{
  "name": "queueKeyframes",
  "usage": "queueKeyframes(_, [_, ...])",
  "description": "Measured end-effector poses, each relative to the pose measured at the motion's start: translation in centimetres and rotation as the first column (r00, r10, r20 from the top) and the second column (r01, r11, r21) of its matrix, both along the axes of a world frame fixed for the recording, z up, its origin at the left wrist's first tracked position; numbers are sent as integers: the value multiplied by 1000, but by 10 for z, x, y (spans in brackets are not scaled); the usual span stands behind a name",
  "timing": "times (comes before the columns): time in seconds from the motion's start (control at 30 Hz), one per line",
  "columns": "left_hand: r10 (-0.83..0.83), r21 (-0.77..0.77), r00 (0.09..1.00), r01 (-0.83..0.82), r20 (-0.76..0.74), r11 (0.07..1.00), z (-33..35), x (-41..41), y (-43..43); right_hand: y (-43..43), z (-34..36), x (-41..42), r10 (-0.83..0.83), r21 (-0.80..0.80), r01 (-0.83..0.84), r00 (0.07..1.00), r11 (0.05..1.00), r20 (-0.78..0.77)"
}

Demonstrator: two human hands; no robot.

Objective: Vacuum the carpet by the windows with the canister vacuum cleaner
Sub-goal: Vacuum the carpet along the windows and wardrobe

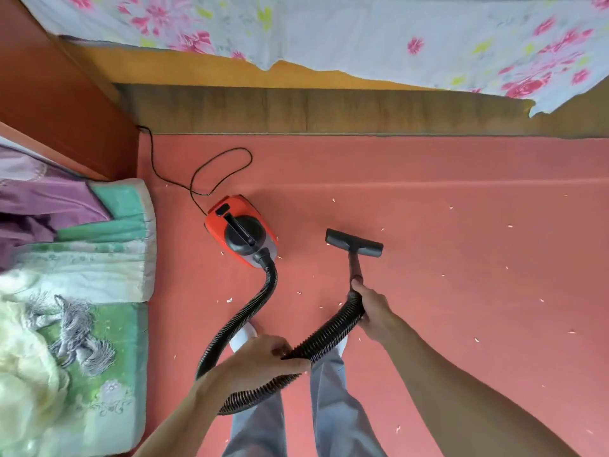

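Red canister vacuum [242,230] near the carpet's [428,209] left edge, right hand [370,306] wrapped round the wand [355,268], floor nozzle [353,243] flat on carpet, left hand [263,362] gripping the ribbed hose [250,311] — white scraps [509,226] scattered.

Both hands on vac hose [250,311], nozzle [354,243] on carpet [461,199]

Right of the red canister vacuum [240,230], the carpet [461,166] lies open, dotted with small pale scraps [509,226]; only the floor nozzle [354,243] sits near it there. Beyond the vacuum, its power cord [230,153] loops over the carpet. Left of it, folded bedding [108,258] blocks passage. On its near side, the ribbed hose [260,298] arcs to the person's legs [333,407].
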State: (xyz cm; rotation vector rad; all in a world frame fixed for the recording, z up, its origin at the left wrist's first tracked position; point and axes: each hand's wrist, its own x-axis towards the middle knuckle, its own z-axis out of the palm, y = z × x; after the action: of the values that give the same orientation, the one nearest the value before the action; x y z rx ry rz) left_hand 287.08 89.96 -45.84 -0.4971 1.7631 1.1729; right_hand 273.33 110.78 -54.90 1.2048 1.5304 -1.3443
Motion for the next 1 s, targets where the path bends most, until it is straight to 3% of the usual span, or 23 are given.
queueKeyframes(0.4, [-2,236,987,-36,161,971,-92,6,-14,-39,-100,11,-109,-136,110,994,985,16])
queueKeyframes(0.53, [25,292,981,-82,194,953,-110,4,7,-42,-110,-5,30,-62,-31,1000,998,-8])
queueKeyframes(0.67, [179,329,964,-237,198,914,-113,-16,26,-58,-117,-41,203,114,-194,977,974,-71])
queueKeyframes(0.83, [384,266,912,-410,148,872,-112,-43,38,-68,-113,-78,268,154,-247,954,957,-136])
queueKeyframes(1.0, [257,333,935,-330,246,883,-104,-44,26,-57,-97,-59,255,128,-242,962,962,-98])
